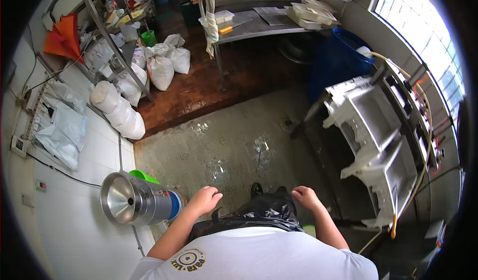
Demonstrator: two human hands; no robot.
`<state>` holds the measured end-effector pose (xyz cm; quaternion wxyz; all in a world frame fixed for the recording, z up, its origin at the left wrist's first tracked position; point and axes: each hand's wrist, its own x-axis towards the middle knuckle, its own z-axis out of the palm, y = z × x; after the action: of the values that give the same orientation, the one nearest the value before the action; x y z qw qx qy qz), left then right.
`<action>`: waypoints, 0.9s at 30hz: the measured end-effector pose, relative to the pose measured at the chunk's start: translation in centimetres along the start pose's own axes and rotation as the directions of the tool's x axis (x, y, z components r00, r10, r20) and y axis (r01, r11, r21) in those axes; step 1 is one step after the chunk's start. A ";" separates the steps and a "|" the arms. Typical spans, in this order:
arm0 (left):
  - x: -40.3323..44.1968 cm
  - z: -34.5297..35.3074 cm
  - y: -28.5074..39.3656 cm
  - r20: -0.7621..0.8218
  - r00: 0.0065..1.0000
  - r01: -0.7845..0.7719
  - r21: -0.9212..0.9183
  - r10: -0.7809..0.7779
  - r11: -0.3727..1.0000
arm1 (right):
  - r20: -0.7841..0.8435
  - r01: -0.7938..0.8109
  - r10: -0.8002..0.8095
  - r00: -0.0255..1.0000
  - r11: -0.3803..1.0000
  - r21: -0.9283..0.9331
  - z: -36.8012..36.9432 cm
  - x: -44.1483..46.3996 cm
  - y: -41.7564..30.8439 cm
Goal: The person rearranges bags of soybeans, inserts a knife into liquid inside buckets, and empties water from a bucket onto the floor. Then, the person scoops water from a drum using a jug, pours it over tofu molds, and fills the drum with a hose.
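Note:
My left hand [204,201] is held out in front of my waist at the left, its fingers curled inward and the thumb pointing right. Nothing shows in it. On the other side, my right hand [305,198] hangs with curled fingers near the black plastic apron [269,211]; what it holds, if anything, is hidden. The apron lies between both hands, below a white shirt [249,252]. Left of my left hand stands a steel machine with a round funnel [119,199], beside a blue container [175,205].
Two steel sinks [376,115] with a yellow hose stand at the right, near a blue barrel [338,61]. Ahead is a metal table [254,27] with trays. White sacks [160,72] sit on the floor at the back left. The grey floor [224,145] looks wet.

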<state>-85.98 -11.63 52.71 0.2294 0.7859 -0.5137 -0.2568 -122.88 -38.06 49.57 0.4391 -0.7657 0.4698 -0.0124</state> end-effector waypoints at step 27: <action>26.2 -18.9 -24.5 -0.252 0.833 0.418 -0.293 -0.492 0.860 | 0.409 0.533 -0.428 0.806 0.826 -0.186 7.2 52.6 -40.1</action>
<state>-48.11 -25.04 47.42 0.3288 0.8853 -0.2340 -0.2309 -61.98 -64.84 51.90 0.3795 -0.9060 0.1691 0.0813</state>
